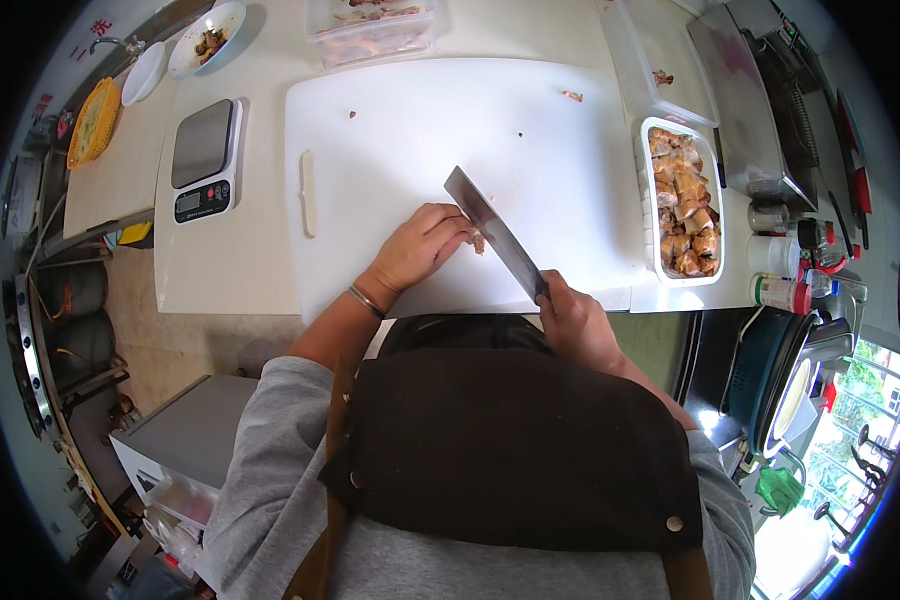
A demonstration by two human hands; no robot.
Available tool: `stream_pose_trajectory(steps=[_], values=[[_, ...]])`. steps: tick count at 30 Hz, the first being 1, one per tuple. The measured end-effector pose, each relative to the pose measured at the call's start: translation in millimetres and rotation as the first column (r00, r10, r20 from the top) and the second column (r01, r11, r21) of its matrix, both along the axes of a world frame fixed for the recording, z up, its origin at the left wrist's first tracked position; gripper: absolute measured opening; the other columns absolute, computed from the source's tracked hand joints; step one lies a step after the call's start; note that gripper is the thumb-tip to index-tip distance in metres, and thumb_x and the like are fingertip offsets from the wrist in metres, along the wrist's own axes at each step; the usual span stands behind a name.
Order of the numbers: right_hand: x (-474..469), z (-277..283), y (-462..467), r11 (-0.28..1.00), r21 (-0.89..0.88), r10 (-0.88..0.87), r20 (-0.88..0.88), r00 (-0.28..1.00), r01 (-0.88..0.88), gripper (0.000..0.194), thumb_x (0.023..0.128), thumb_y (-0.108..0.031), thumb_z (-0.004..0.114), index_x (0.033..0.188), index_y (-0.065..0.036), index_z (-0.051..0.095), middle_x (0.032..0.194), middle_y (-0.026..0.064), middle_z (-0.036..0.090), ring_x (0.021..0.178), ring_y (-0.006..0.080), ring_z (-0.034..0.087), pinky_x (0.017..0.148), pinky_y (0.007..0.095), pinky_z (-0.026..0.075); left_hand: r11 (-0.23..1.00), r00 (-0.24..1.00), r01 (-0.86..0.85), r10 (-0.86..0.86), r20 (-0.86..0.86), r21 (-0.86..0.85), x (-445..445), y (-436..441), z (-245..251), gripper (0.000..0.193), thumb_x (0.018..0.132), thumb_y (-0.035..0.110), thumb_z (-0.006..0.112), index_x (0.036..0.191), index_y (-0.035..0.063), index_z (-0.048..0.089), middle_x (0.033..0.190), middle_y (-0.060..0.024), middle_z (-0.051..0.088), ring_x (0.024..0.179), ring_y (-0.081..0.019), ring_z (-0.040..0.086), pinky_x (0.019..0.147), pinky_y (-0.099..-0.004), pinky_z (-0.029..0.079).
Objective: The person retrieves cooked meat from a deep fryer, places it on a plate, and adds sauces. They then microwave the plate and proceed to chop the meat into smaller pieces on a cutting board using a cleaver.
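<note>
My left hand (429,241) pinches a small piece of meat (478,240) over the lower middle of a white plastic cutting board (420,135). In my right hand (576,313) is the handle of a cleaver (497,234), whose wide blade slants up and left, its edge region close beside the meat. A small meat scrap (572,96) lies near the board's upper right corner, and tiny bits are scattered elsewhere on it. To the right of the board stands a white plastic tray (649,225) filled with chopped browned meat pieces (691,196).
A digital kitchen scale (204,161) stands left of the board. Behind it are a bowl with meat scraps (229,37) and a clear container of meat (375,41). Another clear container (645,75), jars (776,255) and a steel appliance (750,112) occupy the right side.
</note>
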State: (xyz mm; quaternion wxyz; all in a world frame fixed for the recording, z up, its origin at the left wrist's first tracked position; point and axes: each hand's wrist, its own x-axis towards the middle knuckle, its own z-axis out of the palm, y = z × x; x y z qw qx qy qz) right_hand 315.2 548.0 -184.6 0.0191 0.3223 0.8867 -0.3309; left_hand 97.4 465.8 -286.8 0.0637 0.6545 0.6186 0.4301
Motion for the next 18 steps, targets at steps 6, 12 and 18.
stream_pose_trajectory(steps=[6, 12, 18], values=[[-0.9, -1.4, -0.3, 1.000, -0.021, 0.003, 0.029, 1.000, -0.002, 0.019, 0.082, -0.006, 0.049, 0.100, -0.004, 0.043, 0.067, 0.0175, 0.059, 0.059, 0.0382, 0.058, 0.053, 0.0467, 0.046, 0.999, 0.999, 0.035, -0.035, -0.007, -0.035, -2.5, -0.1, -4.7, 0.014, 0.076, 0.005, 0.062, 0.090, 0.0040, 0.060, 0.092, -0.0068, 0.056, 0.087, -0.0228, 0.054, 0.074, -0.0305, 0.047], [-2.3, 2.3, 6.0, 0.998, -0.070, 0.009, 0.056, 0.998, -0.005, 0.020, 0.082, -0.007, 0.048, 0.101, -0.005, 0.042, 0.066, 0.0183, 0.058, 0.060, 0.0396, 0.057, 0.055, 0.0478, 0.046, 0.999, 0.998, 0.025, -0.022, 0.064, -0.044, -2.9, -0.4, -6.4, 0.014, 0.076, 0.005, 0.061, 0.089, 0.0031, 0.059, 0.093, -0.0077, 0.056, 0.087, -0.0244, 0.054, 0.075, -0.0316, 0.047], [-6.5, 0.1, 12.7, 0.989, -0.149, 0.032, 0.065, 0.997, -0.022, 0.020, 0.084, -0.009, 0.047, 0.102, -0.005, 0.041, 0.065, 0.0211, 0.057, 0.063, 0.0413, 0.057, 0.056, 0.0490, 0.044, 1.000, 0.998, 0.016, -0.015, 0.060, -0.015, -3.5, 1.4, -3.7, 0.013, 0.075, 0.003, 0.063, 0.088, 0.0027, 0.060, 0.089, -0.0071, 0.056, 0.083, -0.0223, 0.056, 0.071, -0.0297, 0.048]])
